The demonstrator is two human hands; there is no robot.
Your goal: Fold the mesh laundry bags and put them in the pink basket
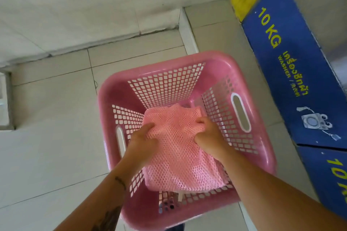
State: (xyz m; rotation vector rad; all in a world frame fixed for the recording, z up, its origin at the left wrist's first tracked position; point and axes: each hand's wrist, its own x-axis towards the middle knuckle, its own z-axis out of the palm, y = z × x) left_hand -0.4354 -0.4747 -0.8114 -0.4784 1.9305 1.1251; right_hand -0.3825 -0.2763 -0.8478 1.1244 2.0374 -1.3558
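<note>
Floor tile (pixel 56 137) fills the 9 o'clock side of my view, pale, with dark grout lines. At centre I see the pink basket (pixel 120 88) standing on it, perforated walls and an oval handle slot at 3 o'clock. Inside lies a folded pink mesh laundry bag (pixel 174 155), bunched at its 12 o'clock edge, with something white just showing beneath its 6 o'clock edge. My left hand (pixel 142 139) reaches in from 7 o'clock, grip pinching the bag's left edge, thumb on top. My right hand (pixel 208 137) comes in from 5 o'clock, grip pinching a fold of the mesh on the right. At 2 o'clock stands a blue washer panel (pixel 293 73) lettered "10 KG" in yellow, just beside the basket.
</note>
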